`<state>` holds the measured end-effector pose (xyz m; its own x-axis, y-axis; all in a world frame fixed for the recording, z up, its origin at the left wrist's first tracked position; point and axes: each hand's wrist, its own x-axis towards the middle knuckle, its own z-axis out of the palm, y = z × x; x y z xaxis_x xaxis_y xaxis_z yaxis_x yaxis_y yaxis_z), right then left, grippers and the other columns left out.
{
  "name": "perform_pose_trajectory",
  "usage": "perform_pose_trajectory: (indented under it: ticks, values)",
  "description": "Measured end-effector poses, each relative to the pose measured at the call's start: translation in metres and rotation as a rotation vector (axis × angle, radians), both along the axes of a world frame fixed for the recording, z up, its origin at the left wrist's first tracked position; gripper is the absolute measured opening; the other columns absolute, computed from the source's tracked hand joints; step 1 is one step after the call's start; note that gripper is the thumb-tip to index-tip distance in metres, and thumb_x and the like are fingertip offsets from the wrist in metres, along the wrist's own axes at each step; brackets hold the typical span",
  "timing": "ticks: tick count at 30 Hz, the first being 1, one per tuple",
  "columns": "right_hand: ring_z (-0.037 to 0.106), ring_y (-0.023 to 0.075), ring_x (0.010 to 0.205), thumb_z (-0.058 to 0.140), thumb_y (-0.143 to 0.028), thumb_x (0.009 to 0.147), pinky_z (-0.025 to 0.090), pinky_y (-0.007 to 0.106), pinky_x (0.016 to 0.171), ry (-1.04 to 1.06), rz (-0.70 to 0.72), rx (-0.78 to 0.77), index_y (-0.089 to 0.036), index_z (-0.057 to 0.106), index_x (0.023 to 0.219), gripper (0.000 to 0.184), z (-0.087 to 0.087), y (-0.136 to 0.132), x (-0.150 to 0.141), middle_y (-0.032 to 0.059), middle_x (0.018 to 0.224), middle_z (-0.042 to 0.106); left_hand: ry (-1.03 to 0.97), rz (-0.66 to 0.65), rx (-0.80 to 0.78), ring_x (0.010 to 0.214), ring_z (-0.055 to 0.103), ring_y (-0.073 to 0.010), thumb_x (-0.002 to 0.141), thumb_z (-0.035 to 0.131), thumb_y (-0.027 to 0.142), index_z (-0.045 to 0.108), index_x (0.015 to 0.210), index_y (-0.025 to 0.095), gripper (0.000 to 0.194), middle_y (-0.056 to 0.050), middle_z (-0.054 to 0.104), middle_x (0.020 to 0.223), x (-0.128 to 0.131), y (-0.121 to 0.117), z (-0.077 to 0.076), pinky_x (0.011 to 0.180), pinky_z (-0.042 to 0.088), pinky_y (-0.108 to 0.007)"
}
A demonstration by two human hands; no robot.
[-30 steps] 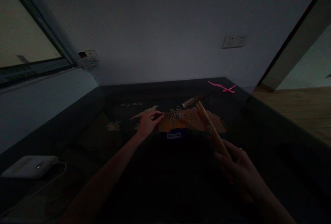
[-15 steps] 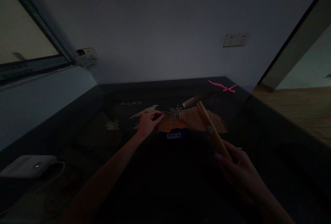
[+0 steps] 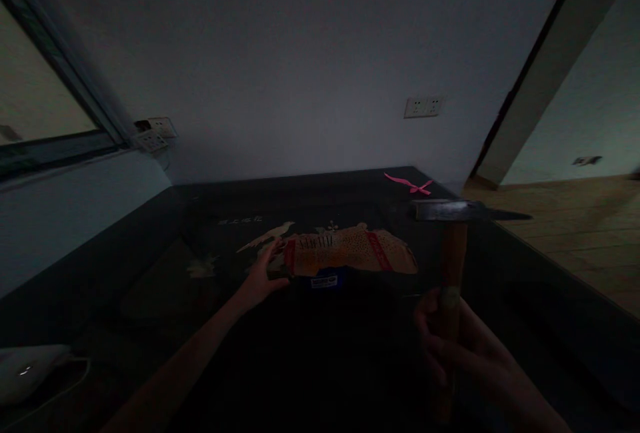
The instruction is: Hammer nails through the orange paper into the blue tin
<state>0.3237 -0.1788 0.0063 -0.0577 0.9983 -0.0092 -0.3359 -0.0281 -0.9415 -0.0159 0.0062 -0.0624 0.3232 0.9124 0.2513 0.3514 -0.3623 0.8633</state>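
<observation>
A tan, dotted board (image 3: 347,253) with two red bands lies across the dark table. Several dark nails (image 3: 316,241) stand in a row near its left end. My left hand (image 3: 260,278) is around that end, its thumb at the near edge and its fingers at the far one. In my right hand (image 3: 453,339) is a hammer (image 3: 453,253), gripped by its wooden handle. The hammer stands upright to the right of the board, its metal head up and apart from the nails. A blue object (image 3: 327,279) with a white label shows at the board's near edge.
A pink ribbon (image 3: 410,183) lies at the table's back right. At the left front is a white device (image 3: 30,369) with a cable. The black tabletop (image 3: 330,346) bears a printed bird picture. Sockets (image 3: 423,107) are on the wall behind.
My left hand has gone from pinching at the nail row to the board's left end. The hammer has been lifted away to the right and turned upright. The view has shifted.
</observation>
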Motion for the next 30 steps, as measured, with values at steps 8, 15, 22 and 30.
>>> perform_pose_trajectory:
  ticks: [8,15,22,30]
  values:
    - [0.047,0.0103,0.046,0.073,-0.059,0.068,0.037,0.018,0.038,-0.184,-0.411,-0.066,-0.028,0.066,0.094,0.041,0.015,-0.019,0.014,-0.0032,0.062,0.058,0.048,-0.023,-0.136,0.129,0.047,-0.0347,0.059,0.081,0.041,0.042,0.134,0.018,0.087,-0.017,0.052,0.137,0.035,-0.011,-0.011,0.11,0.035,-0.053]
    - [0.064,0.0177,0.058,0.073,-0.053,0.07,0.053,0.021,0.047,-0.599,-0.411,-0.032,-0.028,0.072,0.096,0.036,0.009,-0.04,0.051,0.0018,0.071,0.069,-0.053,-0.047,-0.152,0.127,0.05,-0.0311,0.061,0.081,0.034,0.044,0.131,0.017,0.081,-0.016,0.054,0.135,0.061,0.001,-0.008,0.11,0.035,-0.051]
    - [0.072,0.0325,0.088,0.072,-0.057,0.067,0.061,0.038,0.074,-1.089,-0.421,0.05,-0.029,0.077,0.097,0.042,-0.034,-0.051,0.097,0.0074,0.097,0.078,-0.181,-0.014,-0.189,0.123,0.054,-0.0286,0.06,0.083,0.026,0.046,0.128,0.017,0.077,-0.015,0.056,0.133,0.118,0.012,-0.016,0.108,0.038,-0.048]
    - [0.074,0.0253,0.078,0.059,-0.041,0.082,0.059,0.031,0.065,-1.251,-0.163,0.141,-0.022,0.07,0.101,0.029,-0.02,-0.015,0.087,0.0076,0.092,0.078,-0.144,-0.015,0.061,0.129,0.047,-0.0284,0.06,0.084,0.024,0.044,0.128,0.016,0.079,-0.015,0.052,0.135,0.189,0.032,-0.025,0.111,0.033,-0.047]
